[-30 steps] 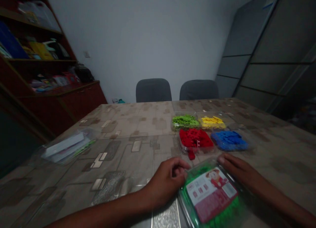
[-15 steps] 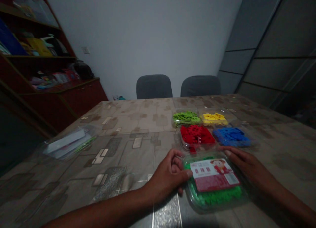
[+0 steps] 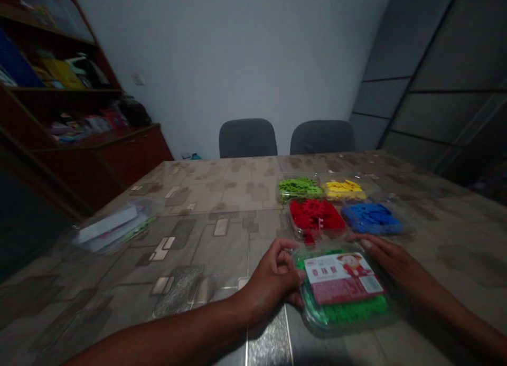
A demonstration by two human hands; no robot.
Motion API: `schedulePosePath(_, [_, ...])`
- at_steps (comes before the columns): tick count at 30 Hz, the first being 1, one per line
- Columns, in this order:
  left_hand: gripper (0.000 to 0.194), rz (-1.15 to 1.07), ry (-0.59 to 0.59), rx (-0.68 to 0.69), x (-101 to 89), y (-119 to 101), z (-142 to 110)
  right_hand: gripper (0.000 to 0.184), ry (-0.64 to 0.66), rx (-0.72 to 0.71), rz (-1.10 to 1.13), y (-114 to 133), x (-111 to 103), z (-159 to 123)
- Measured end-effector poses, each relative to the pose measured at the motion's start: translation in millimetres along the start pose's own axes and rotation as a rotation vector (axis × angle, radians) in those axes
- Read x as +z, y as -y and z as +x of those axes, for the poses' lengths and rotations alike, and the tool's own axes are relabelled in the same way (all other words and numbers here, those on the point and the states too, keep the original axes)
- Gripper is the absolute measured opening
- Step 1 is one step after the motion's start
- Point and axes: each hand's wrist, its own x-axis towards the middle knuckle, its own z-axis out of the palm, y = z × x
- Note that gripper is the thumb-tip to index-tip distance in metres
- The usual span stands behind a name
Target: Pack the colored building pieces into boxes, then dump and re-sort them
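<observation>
A clear plastic box (image 3: 344, 316) full of green pieces, with a white and dark-red label on its lid, is at the near right of the table. My left hand (image 3: 279, 281) is closed on its left side, thumb on the lid's edge and fingers curled by the corner. My right hand (image 3: 390, 263) lies along its right side, fingertips at the far corner; part of this hand is hidden behind the box. Just beyond stands a box of red pieces (image 3: 317, 216), with a box of blue pieces (image 3: 372, 219) to its right.
Behind those stand a box of light green pieces (image 3: 300, 188) and a box of yellow pieces (image 3: 344, 189). A clear plastic bag (image 3: 114, 228) with white sheets lies at the table's left. Two grey chairs (image 3: 248, 138) stand at the far edge. Shelves (image 3: 59, 88) rise at the left.
The fingers of my left hand have shifted slightly under the box's left edge. The green box and my right hand are almost where they were.
</observation>
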Motion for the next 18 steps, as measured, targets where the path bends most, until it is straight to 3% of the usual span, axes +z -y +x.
schedulePosePath(10, [0.056,0.006,-0.036,-0.13,2.2,-11,4,0.055,0.053,0.179,0.256,0,5,0])
schedulePosePath(18, [0.059,0.001,-0.079,-0.031,3.1,-7,11,0.053,0.011,0.227,0.385,3,4,-6])
